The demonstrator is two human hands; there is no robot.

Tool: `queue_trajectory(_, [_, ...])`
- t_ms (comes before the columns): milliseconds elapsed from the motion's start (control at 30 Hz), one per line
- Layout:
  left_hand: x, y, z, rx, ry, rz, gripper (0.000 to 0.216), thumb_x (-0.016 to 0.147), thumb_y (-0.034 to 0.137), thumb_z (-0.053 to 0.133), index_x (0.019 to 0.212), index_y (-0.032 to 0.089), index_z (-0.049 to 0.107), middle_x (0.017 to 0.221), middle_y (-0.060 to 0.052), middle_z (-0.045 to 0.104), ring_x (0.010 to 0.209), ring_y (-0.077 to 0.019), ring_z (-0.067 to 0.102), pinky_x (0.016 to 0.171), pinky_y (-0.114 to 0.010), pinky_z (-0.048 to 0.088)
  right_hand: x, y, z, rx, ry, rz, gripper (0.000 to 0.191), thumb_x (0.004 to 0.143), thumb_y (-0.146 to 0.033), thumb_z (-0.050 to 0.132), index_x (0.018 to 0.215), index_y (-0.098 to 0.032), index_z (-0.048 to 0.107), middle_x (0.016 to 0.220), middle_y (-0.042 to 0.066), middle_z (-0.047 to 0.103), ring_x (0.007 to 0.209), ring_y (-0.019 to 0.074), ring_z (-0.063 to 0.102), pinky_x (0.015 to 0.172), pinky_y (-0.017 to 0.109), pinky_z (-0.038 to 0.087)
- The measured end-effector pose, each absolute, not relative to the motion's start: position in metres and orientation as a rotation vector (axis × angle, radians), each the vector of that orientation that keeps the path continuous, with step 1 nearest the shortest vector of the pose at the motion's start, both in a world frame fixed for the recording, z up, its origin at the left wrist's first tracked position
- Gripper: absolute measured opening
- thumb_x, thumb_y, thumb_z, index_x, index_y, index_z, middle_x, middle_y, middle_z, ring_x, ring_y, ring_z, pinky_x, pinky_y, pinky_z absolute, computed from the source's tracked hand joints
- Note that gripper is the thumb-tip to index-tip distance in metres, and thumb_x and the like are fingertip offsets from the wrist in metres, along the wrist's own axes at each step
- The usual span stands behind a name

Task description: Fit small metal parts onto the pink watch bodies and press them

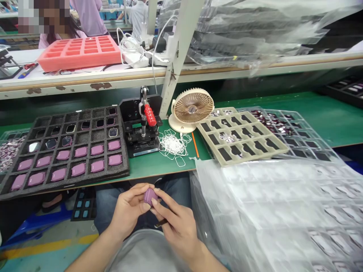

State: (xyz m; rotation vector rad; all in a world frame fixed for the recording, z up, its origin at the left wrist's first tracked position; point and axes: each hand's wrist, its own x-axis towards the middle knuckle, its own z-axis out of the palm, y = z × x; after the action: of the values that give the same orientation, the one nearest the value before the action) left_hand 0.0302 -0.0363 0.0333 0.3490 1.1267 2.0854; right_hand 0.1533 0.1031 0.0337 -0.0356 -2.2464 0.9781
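Desk: green top (pixel 147 166), running across in front of the person; from where I stand, both hands are short of its near edge.
Foam tray: dark, compartmented (pixel 98 136), on the desk to the person's left; purple pieces fill the two near rows, and dark-faced pieces stand in some cells behind.
Cream tray: moulded (pixel 252 158), to the right, dark inserts in its pockets.
Clamp press: red-handled (pixel 143 130), upright beside the foam tray.
Right hand: (pixel 180 223) grip closed, thumb and fingers on one side of the purple case; a dark slim tool lies under the lower fingers.
Left hand: (pixel 129 207) grip closed, fingertips and thumb on the opposite side.
White rings: loose pile (pixel 172 144) between press and cream tray.
Purple case: (pixel 150 196) between both sets of fingertips, above the lap.
Dark tool: (pixel 161 223) best kept angled away from the case, I judge, to avoid scratches.
Handling: support by the edges, press lightly and evenly, and preferably work over the desk against drops.
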Motion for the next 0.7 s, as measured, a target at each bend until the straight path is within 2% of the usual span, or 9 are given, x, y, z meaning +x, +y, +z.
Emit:
queue_trajectory(100, [0.035, -0.031, 0.037, 0.281, 1.250, 2.093, 0.031, 0.085, 0.026, 0.087, 0.116, 0.026, 0.081, 0.134, -0.010, 0.074, 0.124, -0.0265, 0.071, 0.108, -0.038, 0.056, 0.148, 0.101, 0.027, -0.040, -2.247, 0.904, 0.054, 0.094, 0.003, 0.055, 0.140, -0.023, 0.067, 0.150, 0.014, 0.062, 0.121, 0.0218, 0.073, 0.091, 0.029, 0.064])
queue_trajectory(200, [0.038, -0.026, 0.041, 0.083, 1.331, 2.103, 0.026, 0.089, 0.033, 0.084, 0.113, 0.023, 0.079, 0.113, -0.009, 0.081, 0.106, -0.0206, 0.076, 0.094, -0.030, 0.061, 0.140, 0.100, 0.030, -0.196, -2.224, 1.064, 0.041, 0.097, -0.009, 0.065, 0.136, -0.025, 0.066, 0.142, 0.012, 0.068, 0.117, 0.0229, 0.074, 0.091, 0.030, 0.063])
queue_trajectory(267, [0.037, -0.025, 0.042, 0.022, 1.298, 2.112, 0.032, 0.087, 0.033, 0.086, 0.116, 0.023, 0.078, 0.104, -0.008, 0.083, 0.097, -0.0198, 0.078, 0.089, -0.029, 0.062, 0.137, 0.101, 0.036, -0.361, -2.222, 1.230, 0.031, 0.097, -0.023, 0.072, 0.127, -0.023, 0.067, 0.127, 0.011, 0.072, 0.104, 0.0222, 0.075, 0.077, 0.028, 0.061])
queue_trajectory(333, [0.036, -0.026, 0.042, 0.041, 1.276, 2.123, 0.039, 0.083, 0.030, 0.089, 0.120, 0.022, 0.077, 0.103, -0.009, 0.083, 0.095, -0.0199, 0.079, 0.090, -0.029, 0.062, 0.135, 0.105, 0.041, -0.375, -2.287, 1.341, 0.019, 0.099, -0.031, 0.070, 0.115, -0.022, 0.068, 0.103, 0.008, 0.072, 0.084, 0.0189, 0.071, 0.064, 0.027, 0.052])
queue_trajectory(433, [0.034, -0.029, 0.039, 0.100, 1.249, 2.128, 0.037, 0.081, 0.027, 0.091, 0.116, 0.021, 0.080, 0.101, -0.010, 0.084, 0.090, -0.0190, 0.080, 0.086, -0.028, 0.062, 0.133, 0.110, 0.042, -0.164, -2.431, 1.354, 0.014, 0.104, -0.032, 0.059, 0.101, -0.021, 0.068, 0.082, 0.003, 0.066, 0.071, 0.0162, 0.061, 0.062, 0.028, 0.040])
queue_trajectory(533, [0.033, -0.029, 0.035, 0.140, 1.197, 2.154, 0.034, 0.079, 0.027, 0.092, 0.110, 0.022, 0.082, 0.098, -0.009, 0.085, 0.086, -0.0190, 0.080, 0.083, -0.027, 0.063, 0.132, 0.111, 0.039, -0.102, -2.438, 1.310, 0.018, 0.105, -0.031, 0.055, 0.095, -0.020, 0.066, 0.079, 0.003, 0.066, 0.070, 0.0159, 0.058, 0.063, 0.030, 0.034])
queue_trajectory(700, [0.031, -0.028, 0.032, 0.147, 1.220, 2.127, 0.028, 0.080, 0.029, 0.091, 0.107, 0.023, 0.083, 0.100, -0.009, 0.085, 0.089, -0.0208, 0.080, 0.085, -0.029, 0.063, 0.132, 0.112, 0.041, -0.177, -2.368, 1.484, 0.022, 0.106, -0.037, 0.054, 0.099, -0.019, 0.066, 0.083, 0.003, 0.065, 0.072, 0.0151, 0.056, 0.065, 0.029, 0.033])
